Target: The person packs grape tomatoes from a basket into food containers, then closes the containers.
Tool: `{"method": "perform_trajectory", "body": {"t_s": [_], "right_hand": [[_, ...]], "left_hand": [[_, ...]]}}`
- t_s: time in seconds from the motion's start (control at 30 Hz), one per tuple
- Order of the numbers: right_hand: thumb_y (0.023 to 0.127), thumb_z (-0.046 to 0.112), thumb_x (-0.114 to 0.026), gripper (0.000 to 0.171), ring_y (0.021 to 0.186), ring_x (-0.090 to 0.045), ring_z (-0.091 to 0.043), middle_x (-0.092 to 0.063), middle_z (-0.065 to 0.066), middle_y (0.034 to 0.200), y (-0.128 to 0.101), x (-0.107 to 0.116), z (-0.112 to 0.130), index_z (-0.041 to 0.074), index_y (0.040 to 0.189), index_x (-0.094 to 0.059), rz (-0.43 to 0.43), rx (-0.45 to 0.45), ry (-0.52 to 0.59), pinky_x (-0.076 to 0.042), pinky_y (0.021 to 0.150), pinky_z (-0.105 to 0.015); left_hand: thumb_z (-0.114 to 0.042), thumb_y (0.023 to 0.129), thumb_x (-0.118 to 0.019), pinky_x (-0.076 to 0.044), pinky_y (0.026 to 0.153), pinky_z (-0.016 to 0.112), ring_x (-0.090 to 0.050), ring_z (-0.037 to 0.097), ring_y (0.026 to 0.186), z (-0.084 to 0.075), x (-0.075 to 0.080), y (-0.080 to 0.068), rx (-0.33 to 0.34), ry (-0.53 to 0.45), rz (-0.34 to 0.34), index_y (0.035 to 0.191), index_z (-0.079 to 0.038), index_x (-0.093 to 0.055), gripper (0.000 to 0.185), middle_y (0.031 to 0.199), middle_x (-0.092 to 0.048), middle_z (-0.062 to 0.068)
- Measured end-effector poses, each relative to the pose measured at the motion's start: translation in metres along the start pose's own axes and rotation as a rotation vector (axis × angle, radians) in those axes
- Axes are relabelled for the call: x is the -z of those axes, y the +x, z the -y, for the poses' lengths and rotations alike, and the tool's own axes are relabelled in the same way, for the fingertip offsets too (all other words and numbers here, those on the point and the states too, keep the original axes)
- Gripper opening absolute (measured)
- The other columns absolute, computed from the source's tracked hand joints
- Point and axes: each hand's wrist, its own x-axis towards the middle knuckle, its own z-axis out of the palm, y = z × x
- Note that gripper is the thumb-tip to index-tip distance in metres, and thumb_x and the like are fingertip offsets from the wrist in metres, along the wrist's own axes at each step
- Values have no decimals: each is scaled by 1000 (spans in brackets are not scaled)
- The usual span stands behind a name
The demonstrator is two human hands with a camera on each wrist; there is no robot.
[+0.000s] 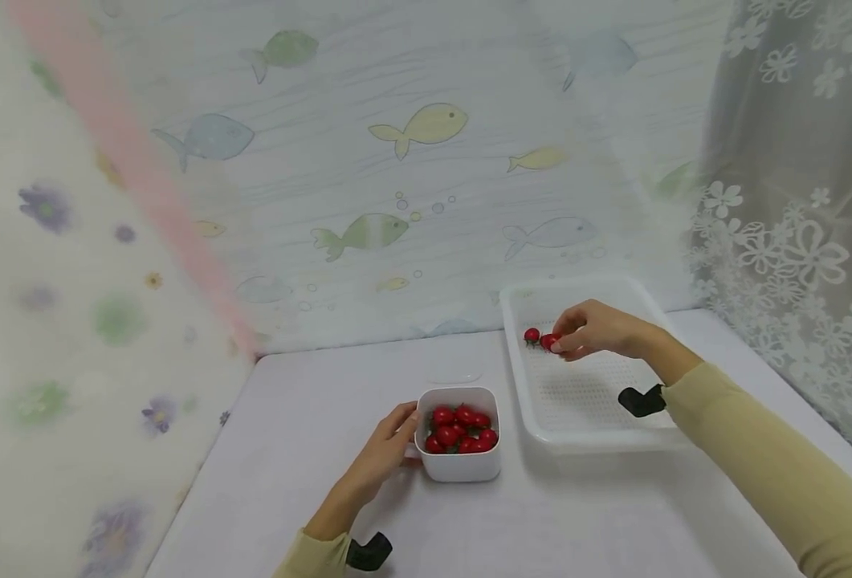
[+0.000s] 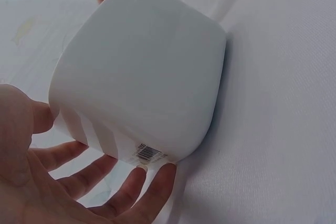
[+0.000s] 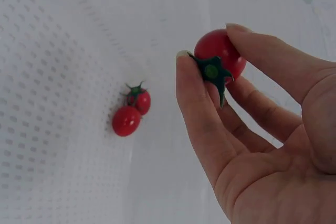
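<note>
right hand (image 1: 599, 329): fingertips pinch one cherry tomato (image 3: 223, 56) above the far left corner of the white perforated tray (image 1: 584, 409)
loose tomato risk: the round fruit may roll across the tray if let go from any height
tomatoes on tray (image 3: 131, 114): two lie touching just below the held one; a drop could knock them apart
left hand (image 1: 382, 453): fingers relaxed and spread against the left wall of the white tub (image 1: 462, 461), steadying it
tub: near centre of the table (image 1: 288, 449), full of red tomatoes (image 1: 462, 429); a sideways push might tip it and spill them
</note>
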Motion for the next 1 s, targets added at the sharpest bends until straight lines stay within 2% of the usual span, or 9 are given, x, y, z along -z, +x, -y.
{"method": "perform_trajectory", "body": {"t_s": [0.27,0.53,0.7,0.83,1.0], "right_hand": [[96,18,-72,43,105,-71,-24,-61,-20,125,-12,-14,21,-7,129,-58,-83,29,40,-53,103,-45],[96,20,-74,39,106,-69,-25,-60,-18,123,-23,-31,30,-3,124,-62,-149,54,77,-50,102,-42],[96,20,-73,35,110,-66,-28,-62,-18,122,-27,-42,34,-3,121,-63,-149,95,90,-52,99,-39],[95,21,-74,33,118,-60,-30,-62,-16,128,-27,-52,36,0,119,-65,-124,112,91,-51,101,-41],[94,23,-75,29,112,-62,-29,-64,-13,125,-28,-68,43,4,115,-68,-105,110,64,-50,97,-43]], "left_hand": [[-37,110,-46,-61,85,45,-56,34,118,-4,7,0,-2,13,-17,152,-8,-44,51,148,-49,19],[-36,111,-45,-61,85,42,-55,32,117,-4,5,4,6,25,-5,152,-9,-45,49,148,-50,17],[-37,111,-44,-61,85,43,-55,34,119,-4,3,7,-3,24,6,152,-9,-45,49,147,-50,17],[-37,111,-45,-61,85,43,-55,32,118,-3,2,5,11,24,9,152,-9,-44,49,147,-49,17],[-36,111,-45,-61,86,43,-55,32,118,-3,1,2,21,25,5,152,-9,-44,49,149,-48,17]]}}
